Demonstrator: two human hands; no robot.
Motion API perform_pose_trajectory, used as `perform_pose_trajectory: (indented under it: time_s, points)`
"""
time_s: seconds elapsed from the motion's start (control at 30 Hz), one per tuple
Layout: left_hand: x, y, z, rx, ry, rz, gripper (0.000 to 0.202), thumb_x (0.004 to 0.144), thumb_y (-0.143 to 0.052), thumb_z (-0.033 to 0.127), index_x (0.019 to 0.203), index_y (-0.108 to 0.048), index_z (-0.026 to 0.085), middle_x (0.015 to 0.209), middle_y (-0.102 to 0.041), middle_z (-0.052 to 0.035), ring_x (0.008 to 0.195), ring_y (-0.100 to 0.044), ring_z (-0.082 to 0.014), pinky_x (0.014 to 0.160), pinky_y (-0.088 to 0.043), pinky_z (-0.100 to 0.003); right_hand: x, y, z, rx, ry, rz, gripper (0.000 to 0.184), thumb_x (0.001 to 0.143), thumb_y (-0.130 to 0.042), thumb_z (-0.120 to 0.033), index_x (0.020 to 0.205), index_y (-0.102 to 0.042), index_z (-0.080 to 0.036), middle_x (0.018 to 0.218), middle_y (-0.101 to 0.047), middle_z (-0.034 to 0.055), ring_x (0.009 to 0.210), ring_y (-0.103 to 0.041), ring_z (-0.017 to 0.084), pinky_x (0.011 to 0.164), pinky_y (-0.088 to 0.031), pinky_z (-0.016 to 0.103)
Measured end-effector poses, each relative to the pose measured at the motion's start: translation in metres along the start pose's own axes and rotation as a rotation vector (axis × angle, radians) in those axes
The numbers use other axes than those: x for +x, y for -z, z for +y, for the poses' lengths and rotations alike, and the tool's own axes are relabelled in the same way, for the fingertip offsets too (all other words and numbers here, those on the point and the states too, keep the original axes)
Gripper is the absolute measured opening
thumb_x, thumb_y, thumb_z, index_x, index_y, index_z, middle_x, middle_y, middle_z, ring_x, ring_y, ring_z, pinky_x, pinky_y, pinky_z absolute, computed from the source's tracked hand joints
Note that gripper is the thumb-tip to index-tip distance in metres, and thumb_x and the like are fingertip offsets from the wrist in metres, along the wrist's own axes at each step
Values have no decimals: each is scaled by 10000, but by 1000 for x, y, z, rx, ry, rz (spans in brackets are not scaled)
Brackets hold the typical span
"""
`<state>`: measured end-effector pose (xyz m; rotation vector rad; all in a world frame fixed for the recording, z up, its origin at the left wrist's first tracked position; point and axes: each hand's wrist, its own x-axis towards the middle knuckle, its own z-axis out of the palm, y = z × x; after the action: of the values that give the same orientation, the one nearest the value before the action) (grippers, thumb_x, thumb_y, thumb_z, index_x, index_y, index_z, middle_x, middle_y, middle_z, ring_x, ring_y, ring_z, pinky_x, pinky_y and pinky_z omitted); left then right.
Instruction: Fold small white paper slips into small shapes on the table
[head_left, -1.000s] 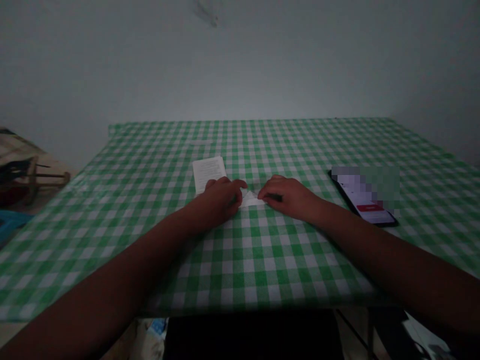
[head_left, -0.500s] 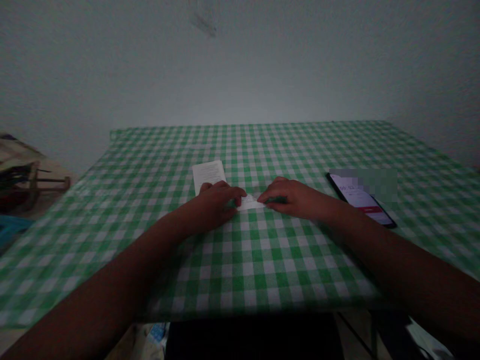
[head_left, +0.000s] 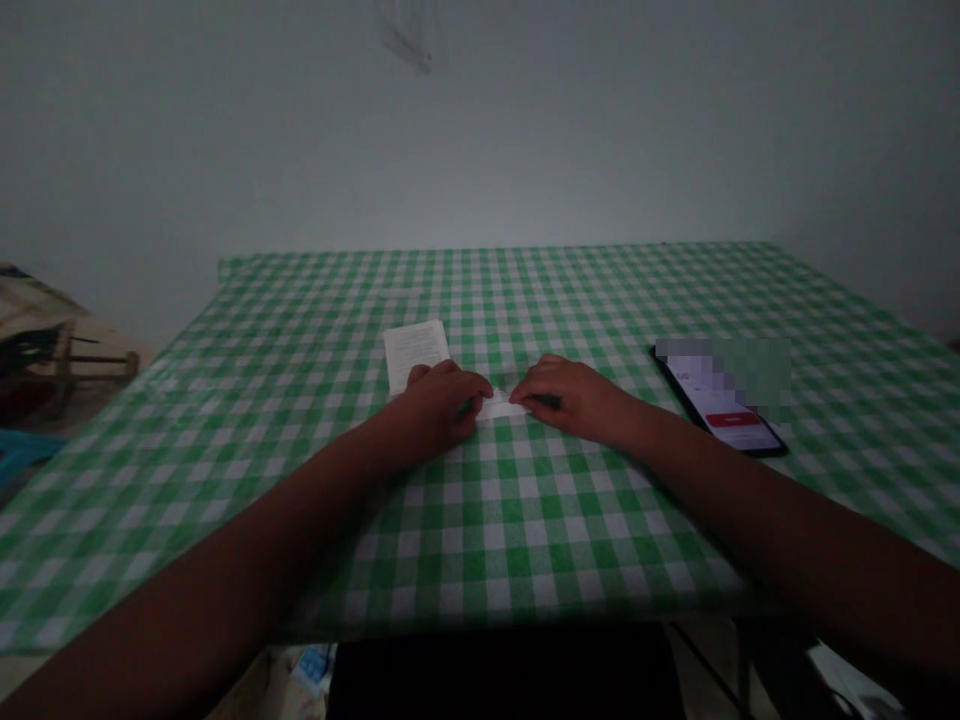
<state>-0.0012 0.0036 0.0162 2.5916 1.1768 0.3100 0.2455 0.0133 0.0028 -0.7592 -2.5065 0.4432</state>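
A small white piece of paper (head_left: 501,408) lies on the checked cloth between my two hands, its ends partly hidden by the fingers. My left hand (head_left: 442,402) is closed with thumb and forefinger on the paper's left end. At the right end, my right hand (head_left: 566,395) pinches the paper with its fingertips together. Behind my left hand rests a stack of printed paper sheets (head_left: 415,346), its near part covered by that hand.
A green and white checked tablecloth (head_left: 525,540) covers the table. To the right lies a phone (head_left: 739,425) with a lit screen, near my right forearm. A pale wall (head_left: 480,130) stands behind the table. Wooden furniture (head_left: 66,365) is at the far left.
My right hand has shifted slightly left, closer to my left hand, with its fingers more bunched. The left hand has barely moved and the paper stays in place.
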Motion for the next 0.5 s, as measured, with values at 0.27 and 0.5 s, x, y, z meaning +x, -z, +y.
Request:
perform_pose_trajectory:
  time_s: [0.27,0.5]
  points:
    - [-4,7,1,-5,-10,-50,314,891,-509,192,1184,-591,268,1086,-680,-31,1090,-536,-247,949,-319,-448,0,6,-1,29,-34,-88,188,932,-561,-170,1077,-664,-232,1065,-725,32,983,-633,182,960,-407,392]
    - [-5,5,-3,55,-118,-55,367,885,-502,127,1202,-617,274,1340,-600,-44,1216,-491,-270,926,-316,-449,-4,9,-1,29,-26,-122,170,916,-598,-188,1077,-641,-220,1069,-712,41,998,-624,190,977,-403,398]
